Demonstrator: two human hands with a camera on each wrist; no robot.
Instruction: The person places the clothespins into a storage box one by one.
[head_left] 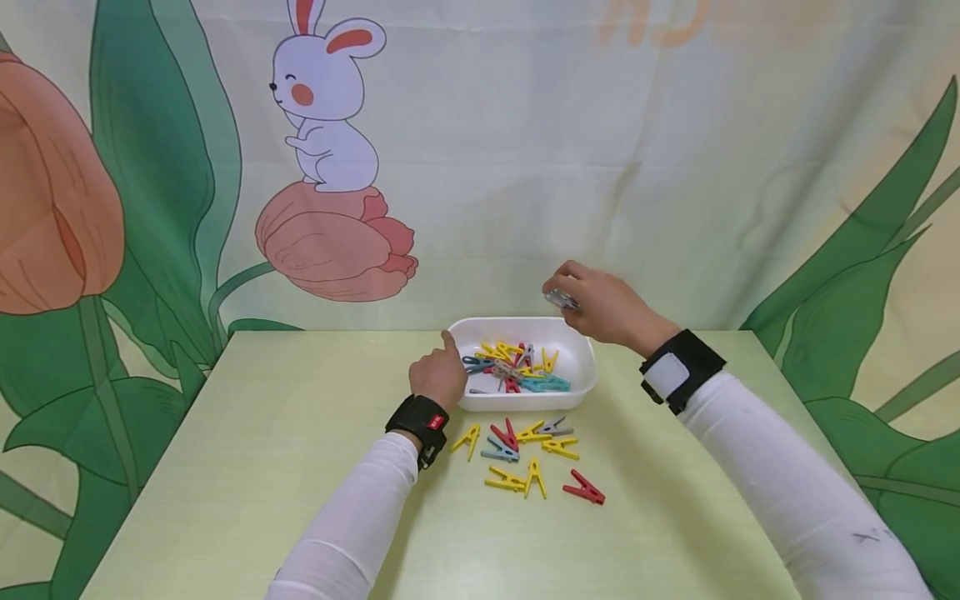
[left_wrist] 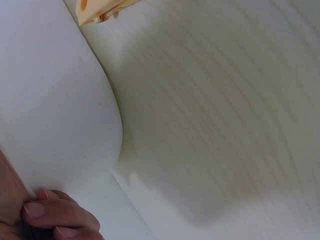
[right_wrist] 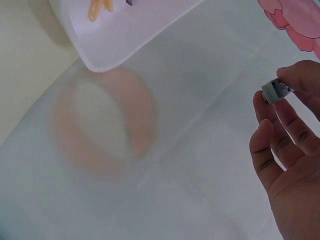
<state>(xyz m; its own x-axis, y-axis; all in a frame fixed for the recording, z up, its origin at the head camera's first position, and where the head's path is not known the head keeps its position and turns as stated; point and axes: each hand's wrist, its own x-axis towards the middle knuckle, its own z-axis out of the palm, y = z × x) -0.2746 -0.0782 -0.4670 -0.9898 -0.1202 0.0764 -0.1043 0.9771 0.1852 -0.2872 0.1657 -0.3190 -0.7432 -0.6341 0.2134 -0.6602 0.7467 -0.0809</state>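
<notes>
My left hand (head_left: pixel 437 377) is at the left end of a white plastic tub (head_left: pixel 517 402), its curled fingers gripping the side near the rim. In the left wrist view the fingertips (left_wrist: pixel 60 214) lie against the tub wall (left_wrist: pixel 60 100). Above the tub's back right corner, my right hand (head_left: pixel 611 310) is raised and pinches a grey clothespin (right_wrist: pixel 274 91) between thumb and fingers. Yellow, red, grey and teal clothespins (head_left: pixel 546 383) lie heaped inside the tub. The fingers partly hide the held clothespin.
In front of the tub, several loose clothespins lie on the pale table (head_left: pixel 300 467): yellow (head_left: pixel 535 478), red (head_left: pixel 585 487), blue (head_left: pixel 500 451) and grey (head_left: pixel 553 427). A printed curtain (head_left: pixel 480 167) with a rabbit and flowers hangs right behind the table's back edge.
</notes>
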